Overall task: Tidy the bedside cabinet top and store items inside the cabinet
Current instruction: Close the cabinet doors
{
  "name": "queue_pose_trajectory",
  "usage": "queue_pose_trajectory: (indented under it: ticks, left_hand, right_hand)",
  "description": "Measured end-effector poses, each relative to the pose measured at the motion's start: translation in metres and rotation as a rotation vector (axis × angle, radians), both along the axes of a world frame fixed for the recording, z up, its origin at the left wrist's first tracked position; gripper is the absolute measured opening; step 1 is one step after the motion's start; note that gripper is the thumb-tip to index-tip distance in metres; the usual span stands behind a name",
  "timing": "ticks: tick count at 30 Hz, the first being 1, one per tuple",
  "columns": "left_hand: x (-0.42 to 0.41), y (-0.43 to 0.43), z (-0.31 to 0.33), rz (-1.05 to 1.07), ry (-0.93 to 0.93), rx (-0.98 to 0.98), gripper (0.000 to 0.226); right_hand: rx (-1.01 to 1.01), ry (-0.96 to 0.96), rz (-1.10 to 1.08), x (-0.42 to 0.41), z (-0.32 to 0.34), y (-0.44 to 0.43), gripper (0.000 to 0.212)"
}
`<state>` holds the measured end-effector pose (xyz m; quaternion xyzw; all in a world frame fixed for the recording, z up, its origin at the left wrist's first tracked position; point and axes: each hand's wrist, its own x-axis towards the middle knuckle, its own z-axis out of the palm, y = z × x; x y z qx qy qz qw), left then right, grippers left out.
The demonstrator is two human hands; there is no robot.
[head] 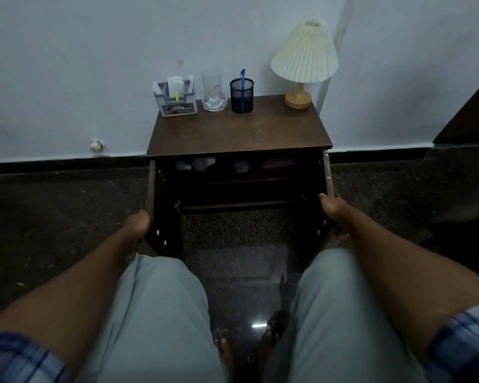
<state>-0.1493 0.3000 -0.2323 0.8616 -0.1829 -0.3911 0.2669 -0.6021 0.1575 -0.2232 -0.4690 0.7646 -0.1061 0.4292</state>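
Blue pen (242, 88) upright in mesh cup (241, 96); hands on open doors.

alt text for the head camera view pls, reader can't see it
A person's left hand and right hand grip the two open cabinet doors; small items sit on the dim shelf inside. On top stand an organizer, glass, pen holder and lamp.

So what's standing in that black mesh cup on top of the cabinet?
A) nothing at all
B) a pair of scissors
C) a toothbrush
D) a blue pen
D: a single blue pen stands upright in the black mesh cup, its top poking above the rim, between the clear glass and the lamp.
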Motion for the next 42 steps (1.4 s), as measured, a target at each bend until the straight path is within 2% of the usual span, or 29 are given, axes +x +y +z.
queue_pose_trajectory:
  ticks: [5,10,13,20,25,31,37,42]
  left_hand:
    - [0.000,0.004,-0.010,-0.091,0.094,-0.009,0.031]
    - [-0.018,-0.007,-0.010,-0.334,0.165,-0.040,0.027]
    - [-0.031,-0.018,-0.014,-0.364,0.142,-0.075,0.028]
    - [-0.044,-0.041,-0.020,-0.426,0.158,-0.055,0.031]
    - [-0.056,-0.058,-0.022,-0.409,0.215,-0.064,0.013]
    - [-0.067,-0.079,-0.033,-0.359,0.268,-0.115,0.009]
    - [-0.076,-0.099,-0.049,-0.311,0.288,-0.173,0.013]
    - [-0.087,-0.117,-0.058,-0.252,0.249,-0.239,0.014]
  right_hand:
    - [0.051,-0.286,0.025,0.001,0.000,0.011,0.039]
    - [0.132,-0.328,0.136,0.012,-0.006,0.012,0.026]
    - [0.083,-0.290,0.183,0.023,-0.011,0.011,0.019]
    - [0.011,-0.214,0.225,0.042,-0.021,0.004,0.019]
    - [0.033,-0.229,0.257,0.053,-0.029,-0.005,0.031]
    - [-0.019,-0.295,0.227,0.073,-0.041,-0.013,0.038]
    - [-0.067,-0.349,0.208,0.084,-0.052,-0.024,0.037]
    - [-0.111,-0.421,0.187,0.101,-0.058,-0.033,0.022]
